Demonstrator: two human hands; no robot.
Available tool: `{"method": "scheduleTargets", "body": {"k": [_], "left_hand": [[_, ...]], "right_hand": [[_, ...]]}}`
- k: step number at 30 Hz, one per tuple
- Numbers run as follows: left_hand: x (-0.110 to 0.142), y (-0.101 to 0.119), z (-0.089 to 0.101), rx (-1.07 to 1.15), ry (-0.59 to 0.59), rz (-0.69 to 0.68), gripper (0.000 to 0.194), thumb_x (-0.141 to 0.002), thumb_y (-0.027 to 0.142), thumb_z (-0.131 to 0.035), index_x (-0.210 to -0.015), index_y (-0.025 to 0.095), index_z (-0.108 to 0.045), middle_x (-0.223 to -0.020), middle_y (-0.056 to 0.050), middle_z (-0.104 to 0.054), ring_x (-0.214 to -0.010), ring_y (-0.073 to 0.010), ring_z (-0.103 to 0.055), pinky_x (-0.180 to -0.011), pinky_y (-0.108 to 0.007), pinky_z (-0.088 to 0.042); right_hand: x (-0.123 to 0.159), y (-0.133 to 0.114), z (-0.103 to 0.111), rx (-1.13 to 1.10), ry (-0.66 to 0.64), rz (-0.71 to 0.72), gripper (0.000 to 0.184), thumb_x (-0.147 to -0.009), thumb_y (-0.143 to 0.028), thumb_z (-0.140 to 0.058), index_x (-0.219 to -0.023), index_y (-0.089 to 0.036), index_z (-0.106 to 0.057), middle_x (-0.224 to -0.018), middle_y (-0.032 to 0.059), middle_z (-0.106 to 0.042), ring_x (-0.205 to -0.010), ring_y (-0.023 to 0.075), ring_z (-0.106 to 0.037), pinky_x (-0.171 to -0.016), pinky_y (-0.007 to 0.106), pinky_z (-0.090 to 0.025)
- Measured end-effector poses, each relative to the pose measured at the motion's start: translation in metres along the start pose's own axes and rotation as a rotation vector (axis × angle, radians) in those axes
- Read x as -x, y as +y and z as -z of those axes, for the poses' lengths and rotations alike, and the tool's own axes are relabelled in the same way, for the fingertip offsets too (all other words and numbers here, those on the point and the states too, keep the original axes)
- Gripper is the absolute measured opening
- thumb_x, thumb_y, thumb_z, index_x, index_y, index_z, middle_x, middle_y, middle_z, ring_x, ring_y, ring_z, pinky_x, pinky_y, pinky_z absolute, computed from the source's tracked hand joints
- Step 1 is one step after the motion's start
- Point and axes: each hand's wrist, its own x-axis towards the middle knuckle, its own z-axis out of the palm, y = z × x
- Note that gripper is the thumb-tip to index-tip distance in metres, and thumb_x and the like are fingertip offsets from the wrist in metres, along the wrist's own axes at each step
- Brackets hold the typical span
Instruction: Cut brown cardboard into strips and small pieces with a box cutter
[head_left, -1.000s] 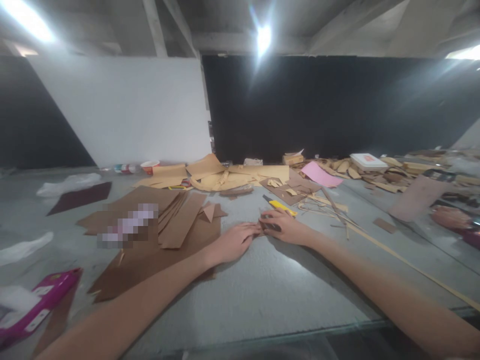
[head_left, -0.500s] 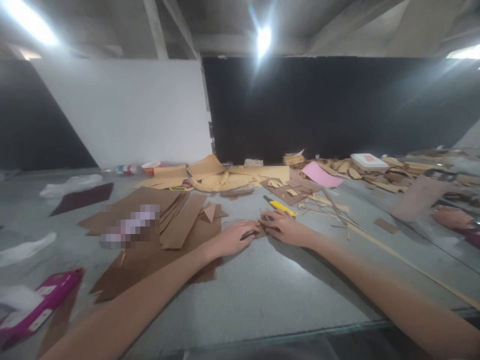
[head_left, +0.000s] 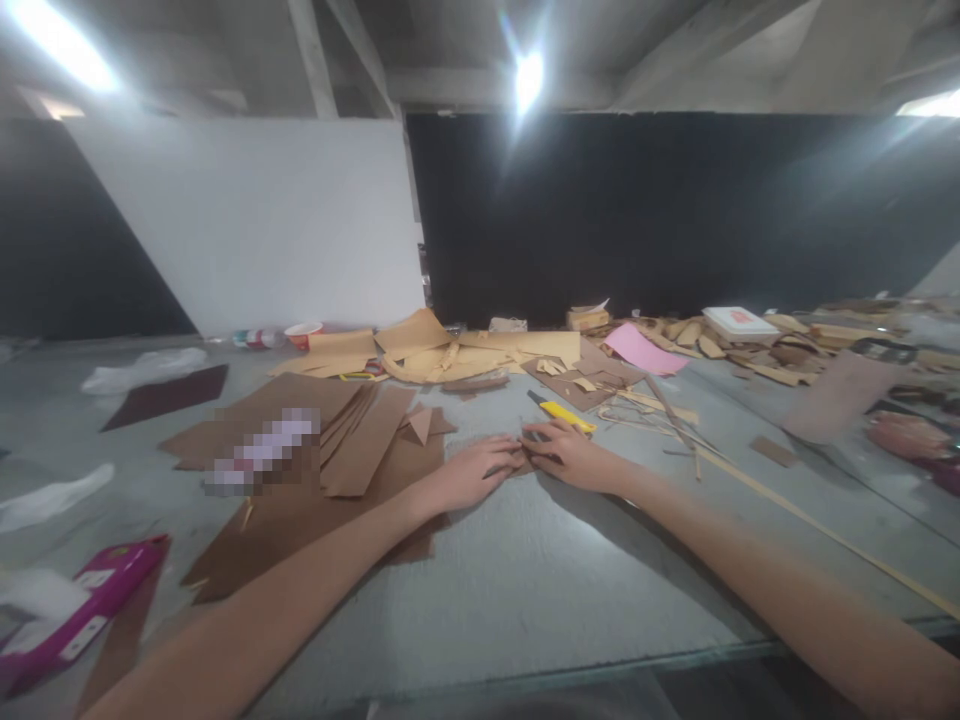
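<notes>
My left hand [head_left: 476, 472] rests on the table with its fingers closed on the left side of a small brown piece of sheet material [head_left: 526, 464]. From the other side, my right hand [head_left: 574, 455] grips the same piece with curled fingers, and the fingertips of both hands nearly meet over it. Most of the piece is hidden under the fingers. A yellow utility knife [head_left: 566, 414] lies just beyond my right hand. Left of my left hand, brown sheets [head_left: 367, 440] lie in a loose overlapping stack.
Yellowish sheets and offcuts [head_left: 517, 348] run along the back, with a pink sheet [head_left: 645, 350] and a white box [head_left: 741, 324]. Thin strips [head_left: 810, 520] stretch toward the right edge. A magenta case-like object [head_left: 112, 590] lies front left. A red-and-white bowl [head_left: 303, 335] stands at the rear.
My left fingers have shifted slightly over the brown piece, closer to the right hand. The right hand stays almost in place, and the knife has not moved.
</notes>
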Motion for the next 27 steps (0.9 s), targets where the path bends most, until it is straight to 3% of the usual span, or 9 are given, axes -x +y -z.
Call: {"method": "scheduleTargets", "body": {"k": [10,19,24,27], "left_hand": [[-0.001,0.001,0.005,0.042,-0.027,-0.021,0.031,-0.106,0.024,-0.057,-0.129,0.027,-0.076,-0.151,-0.009,-0.064,-0.146,-0.0235,-0.056,-0.125,-0.047,-0.041],[0.002,0.003,0.012,0.048,-0.143,-0.066,0.033,-0.111,0.034,-0.051,-0.133,0.029,-0.075,-0.153,-0.006,-0.063,-0.149,-0.0218,-0.053,-0.126,-0.042,-0.039],[0.004,0.010,0.011,-0.011,-0.116,-0.053,0.032,-0.111,0.032,-0.052,-0.131,0.028,-0.076,-0.152,-0.005,-0.064,-0.146,-0.0214,-0.056,-0.124,-0.041,-0.041],[0.006,0.011,0.008,-0.109,-0.039,-0.047,0.032,-0.110,0.027,-0.051,-0.131,0.026,-0.075,-0.150,-0.007,-0.065,-0.142,-0.0222,-0.059,-0.122,-0.041,-0.044]], "right_hand": [[-0.001,-0.004,0.002,0.019,-0.081,-0.066,0.038,-0.108,-0.033,-0.051,-0.141,-0.030,-0.070,-0.157,0.0119,-0.056,-0.142,0.0389,-0.047,-0.110,0.062,-0.043],[-0.002,-0.008,0.009,0.047,-0.148,-0.075,0.045,-0.111,-0.034,-0.043,-0.150,-0.028,-0.063,-0.161,0.0142,-0.051,-0.144,0.0383,-0.045,-0.113,0.063,-0.040],[-0.002,-0.007,0.009,0.053,-0.132,-0.050,0.044,-0.111,-0.037,-0.044,-0.149,-0.027,-0.064,-0.158,0.0145,-0.054,-0.143,0.0363,-0.047,-0.114,0.059,-0.040],[-0.001,-0.006,0.013,0.067,-0.114,-0.016,0.043,-0.111,-0.037,-0.044,-0.147,-0.025,-0.065,-0.155,0.0146,-0.057,-0.141,0.0346,-0.049,-0.114,0.057,-0.039]]}}
